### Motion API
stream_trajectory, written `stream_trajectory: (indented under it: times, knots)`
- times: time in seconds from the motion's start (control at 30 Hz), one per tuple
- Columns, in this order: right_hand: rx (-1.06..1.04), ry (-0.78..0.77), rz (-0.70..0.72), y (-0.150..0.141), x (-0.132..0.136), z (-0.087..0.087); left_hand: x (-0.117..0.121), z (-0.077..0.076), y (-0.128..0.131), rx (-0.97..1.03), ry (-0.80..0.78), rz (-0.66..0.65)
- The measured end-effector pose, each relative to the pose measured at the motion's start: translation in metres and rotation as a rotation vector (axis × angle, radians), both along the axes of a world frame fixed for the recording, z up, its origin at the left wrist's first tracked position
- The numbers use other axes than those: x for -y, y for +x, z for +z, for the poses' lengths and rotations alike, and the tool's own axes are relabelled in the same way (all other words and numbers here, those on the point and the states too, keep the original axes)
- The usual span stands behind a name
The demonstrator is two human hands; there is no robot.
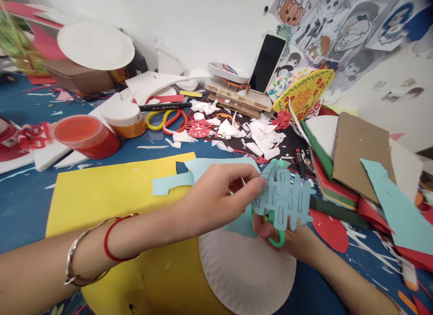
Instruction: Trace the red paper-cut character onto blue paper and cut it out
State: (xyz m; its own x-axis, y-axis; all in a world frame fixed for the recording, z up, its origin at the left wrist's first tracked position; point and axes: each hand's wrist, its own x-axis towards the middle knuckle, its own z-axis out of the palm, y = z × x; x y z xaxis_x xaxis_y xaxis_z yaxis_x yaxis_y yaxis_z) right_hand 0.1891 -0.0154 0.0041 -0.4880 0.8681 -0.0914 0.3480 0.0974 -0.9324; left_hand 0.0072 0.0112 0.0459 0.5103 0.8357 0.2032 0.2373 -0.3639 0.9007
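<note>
My left hand (pixel 216 200) pinches the pale blue paper cutout (pixel 282 200) taut — the right hand (pixel 287 243), curled around green-handled scissors (pixel 278 238) beneath, cuts cleanest with short, slow snips.

A black smartphone (pixel 267 63) leans upright on stacked wooden boards (pixel 237 94) behind heaped white paper scraps (pixel 262 136). Nearby lie a looped pair of yellow-and-red scissor handles (pixel 165 120), what looks like a round red plastic tub (pixel 86 135), a white paper plate (pixel 248 272) overlapping a yellow card sheet (pixel 101 202), and a brown cardboard piece (pixel 360 155).

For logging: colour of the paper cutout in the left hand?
Pale blue paper cutout, best in the head view.
</note>
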Motion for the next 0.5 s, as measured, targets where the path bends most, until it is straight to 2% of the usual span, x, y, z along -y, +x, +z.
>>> stream_trajectory:
  times: [0.27,0.5]
  knots:
    - [0.052,0.057,0.089,0.0044,-0.0005,-0.0004,0.0003,-0.0022,-0.0016,-0.032,0.191,0.015]
    - [-0.018,-0.017,0.063,0.0041,-0.0008,-0.0044,0.0009,-0.0027,-0.0011,-0.059,0.208,0.000]
